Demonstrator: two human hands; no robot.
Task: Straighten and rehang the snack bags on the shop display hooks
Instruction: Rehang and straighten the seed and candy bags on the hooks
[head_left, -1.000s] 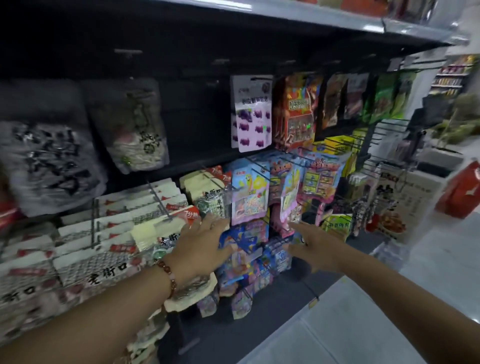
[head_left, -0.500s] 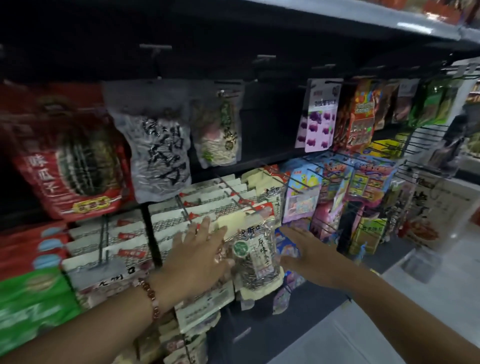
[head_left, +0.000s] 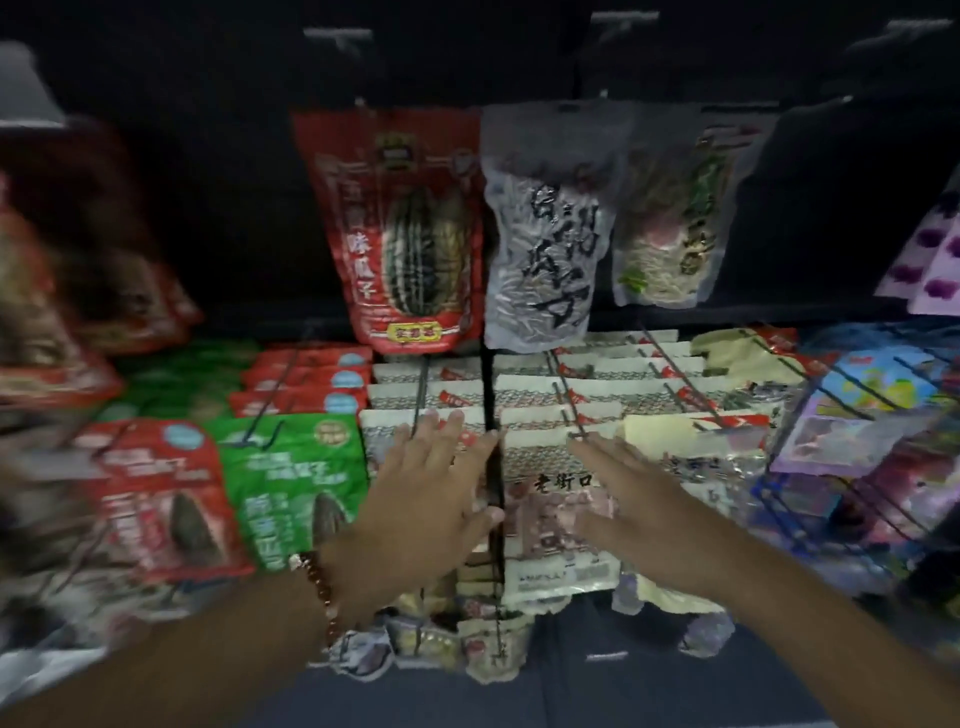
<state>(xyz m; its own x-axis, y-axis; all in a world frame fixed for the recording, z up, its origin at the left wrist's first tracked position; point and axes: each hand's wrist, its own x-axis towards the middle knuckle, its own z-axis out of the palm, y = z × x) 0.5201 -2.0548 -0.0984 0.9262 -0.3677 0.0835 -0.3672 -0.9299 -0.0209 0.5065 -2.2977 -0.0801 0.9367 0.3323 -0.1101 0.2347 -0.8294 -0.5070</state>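
Rows of cream snack bags hang on black wire hooks (head_left: 563, 397) in the middle of the dark display. My left hand (head_left: 434, 491) lies flat with straight fingers against the left stack of cream bags (head_left: 415, 387). My right hand (head_left: 641, 499) rests flat on the front cream bag with black characters (head_left: 556, 499) of the neighbouring stack. Neither hand grips anything. A black upright post (head_left: 491, 384) runs between the two stacks and between my hands.
Above hang a red melon-seed bag (head_left: 400, 228), a grey bag with black script (head_left: 548, 244) and a clear bag (head_left: 670, 223). Green bags (head_left: 291, 478) and red bags (head_left: 156, 493) hang to the left, colourful candy packs (head_left: 862, 410) to the right. More bags hang below.
My view and both hands have moved left along the display, from the colourful candy packs to the cream bags. Both hands stay flat against the bags.
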